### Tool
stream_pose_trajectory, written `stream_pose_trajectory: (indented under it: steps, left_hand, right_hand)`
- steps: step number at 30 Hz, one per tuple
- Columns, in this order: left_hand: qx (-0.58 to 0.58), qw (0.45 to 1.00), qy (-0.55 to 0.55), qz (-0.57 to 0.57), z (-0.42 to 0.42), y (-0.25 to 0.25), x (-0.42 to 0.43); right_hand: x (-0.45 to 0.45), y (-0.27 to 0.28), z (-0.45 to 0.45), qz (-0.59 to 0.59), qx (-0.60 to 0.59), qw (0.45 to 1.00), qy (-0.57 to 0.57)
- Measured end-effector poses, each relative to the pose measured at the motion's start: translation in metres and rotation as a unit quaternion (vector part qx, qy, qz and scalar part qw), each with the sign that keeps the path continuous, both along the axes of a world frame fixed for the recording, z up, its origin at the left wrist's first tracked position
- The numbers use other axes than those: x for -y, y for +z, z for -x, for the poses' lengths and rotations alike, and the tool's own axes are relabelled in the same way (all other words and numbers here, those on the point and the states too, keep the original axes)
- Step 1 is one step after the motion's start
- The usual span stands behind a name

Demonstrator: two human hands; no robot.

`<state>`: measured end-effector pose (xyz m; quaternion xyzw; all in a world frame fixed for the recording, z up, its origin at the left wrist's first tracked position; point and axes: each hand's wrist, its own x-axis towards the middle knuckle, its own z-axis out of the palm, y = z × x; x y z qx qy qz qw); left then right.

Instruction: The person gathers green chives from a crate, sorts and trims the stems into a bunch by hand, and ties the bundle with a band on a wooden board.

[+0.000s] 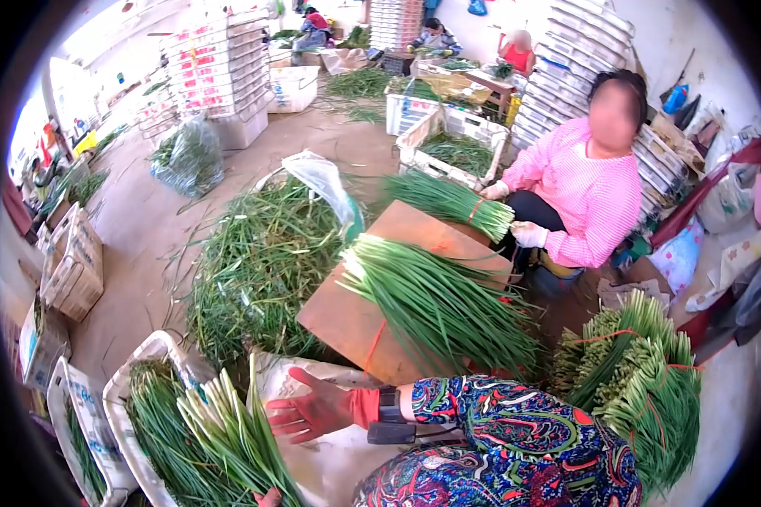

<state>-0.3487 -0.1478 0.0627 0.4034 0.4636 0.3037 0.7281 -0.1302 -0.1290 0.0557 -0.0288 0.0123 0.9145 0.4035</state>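
Left hand (268, 498) on chives (224, 422), right hand (314, 407) beside

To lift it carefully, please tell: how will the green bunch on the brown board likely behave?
The bunch may droop at its thin leaves, which spread past the board. Its thicker pale ends probably bend less. It could fan apart, as no tie shows across its top.

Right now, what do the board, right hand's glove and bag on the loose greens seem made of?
Board: probably wood; matte, flat brown face. Glove: likely rubber, or coated cloth; smooth-looking red surface. Bag: apparently thin plastic film; see-through, crinkled, shiny.
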Motion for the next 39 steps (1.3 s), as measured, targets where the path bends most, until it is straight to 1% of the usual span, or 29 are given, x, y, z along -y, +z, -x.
stream_pose_trajectory:
  steps: [1, 3, 4, 6, 8, 9, 10, 11, 12, 14, 16, 17, 18, 19, 20, 21, 22, 23, 25, 27, 28, 29, 31, 32, 33, 35, 36, 37, 39]
  left_hand:
    - [-0.003, 1.0, -0.001, -0.006, 0.002, -0.002, -0.001]
    - [-0.009, 1.0, -0.004, -0.022, 0.009, -0.009, -0.002]
    - [-0.012, 0.999, -0.003, -0.031, 0.017, -0.016, -0.002]
    - [-0.012, 0.999, -0.001, -0.043, 0.033, -0.024, 0.001]
    - [-0.044, 0.999, 0.014, -0.016, 0.025, 0.005, 0.015]
    - [-0.066, 0.997, 0.025, 0.011, 0.012, 0.032, 0.026]
    - [-0.094, 0.995, -0.027, 0.028, 0.008, 0.04, 0.022]
    - [-0.106, 0.992, -0.032, 0.054, -0.002, 0.063, 0.023]
    - [-0.038, 0.997, -0.04, 0.051, 0.0, 0.052, 0.022]
    - [0.016, 0.997, -0.039, 0.064, 0.001, 0.046, 0.027]
    - [0.026, 0.995, -0.054, 0.083, 0.003, 0.039, 0.033]
    - [0.021, 0.996, -0.073, 0.052, 0.006, 0.028, 0.034]
    - [-0.04, 0.993, -0.101, 0.041, 0.006, 0.035, 0.036]
    - [-0.134, 0.978, -0.155, 0.024, 0.011, 0.03, 0.035]
    - [-0.098, 0.988, -0.115, -0.037, 0.005, 0.051, 0.036]
    - [-0.02, 0.996, -0.083, -0.002, 0.004, 0.047, 0.038]
    - [0.0, 0.997, -0.047, -0.061, -0.001, 0.059, 0.034]
    - [0.054, 0.996, -0.032, -0.071, -0.002, 0.07, 0.033]
    - [0.047, 0.984, 0.013, -0.174, -0.007, 0.063, 0.026]
    - [-0.027, 0.982, -0.018, -0.187, -0.004, 0.057, 0.017]
    - [-0.08, 0.977, -0.02, -0.196, -0.003, 0.074, 0.014]
    - [-0.174, 0.943, 0.013, -0.284, -0.007, 0.059, 0.008]
    - [-0.269, 0.921, -0.009, -0.28, -0.007, 0.078, 0.001]
    - [-0.287, 0.905, 0.038, -0.313, -0.011, 0.081, 0.004]
    - [-0.3, 0.905, 0.034, -0.298, -0.011, 0.084, 0.005]
    - [-0.251, 0.918, 0.051, -0.302, -0.009, 0.078, 0.002]
    - [-0.257, 0.912, 0.032, -0.319, -0.008, 0.077, 0.0]
    - [-0.253, 0.918, 0.031, -0.304, -0.01, 0.078, 0.0]
    - [-0.253, 0.924, 0.011, -0.286, -0.009, 0.081, -0.001]
  right_hand:
    - [-0.003, -0.001, 0.0, -0.026, -0.025, 0.999, -0.006]
    - [-0.011, 0.013, 0.008, -0.062, -0.026, 0.997, -0.022]
    - [-0.018, 0.024, 0.012, -0.14, -0.02, 0.99, -0.032]
    - [-0.022, 0.041, 0.018, -0.215, 0.044, 0.968, -0.118]
    - [-0.032, 0.034, 0.012, -0.216, 0.098, 0.961, -0.14]
    - [-0.036, 0.026, 0.011, -0.206, 0.121, 0.961, -0.139]
    - [-0.041, 0.022, 0.01, -0.197, 0.136, 0.962, -0.133]
    - [-0.046, 0.022, 0.008, -0.187, 0.148, 0.963, -0.124]
    - [-0.049, 0.024, 0.008, -0.18, 0.156, 0.965, -0.112]
    - [-0.052, 0.045, 0.01, -0.188, 0.168, 0.965, -0.068]
    - [-0.054, 0.032, 0.014, -0.164, 0.234, 0.954, -0.095]
    - [-0.055, 0.043, 0.018, -0.193, 0.193, 0.96, -0.064]
    - [-0.054, 0.048, 0.02, -0.198, 0.216, 0.954, -0.067]
    - [-0.056, 0.046, 0.023, -0.199, 0.244, 0.947, -0.058]
    - [-0.054, 0.057, 0.028, -0.206, 0.277, 0.936, -0.073]
    - [-0.056, 0.052, 0.033, -0.2, 0.297, 0.929, -0.094]
    - [-0.058, 0.057, 0.036, -0.175, 0.308, 0.929, -0.107]
    - [-0.056, 0.063, 0.041, -0.161, 0.301, 0.934, -0.11]
    - [-0.057, 0.067, 0.046, -0.135, 0.294, 0.939, -0.114]
    - [-0.061, 0.054, 0.047, -0.188, 0.307, 0.927, -0.11]
    - [-0.06, 0.053, 0.055, -0.158, 0.293, 0.933, -0.135]
    - [-0.067, 0.046, 0.05, -0.225, 0.298, 0.923, -0.092]
    - [-0.061, 0.06, 0.064, -0.232, 0.305, 0.912, -0.146]
    - [-0.059, 0.068, 0.064, -0.259, 0.283, 0.916, -0.119]
    - [-0.056, 0.087, 0.072, -0.264, 0.256, 0.924, -0.107]
    - [-0.052, 0.104, 0.068, -0.282, 0.272, 0.918, -0.062]
    - [-0.049, 0.108, 0.07, -0.286, 0.27, 0.917, -0.069]
    - [-0.045, 0.119, 0.073, -0.289, 0.292, 0.909, -0.067]
    - [-0.049, 0.117, 0.071, -0.308, 0.32, 0.893, -0.065]
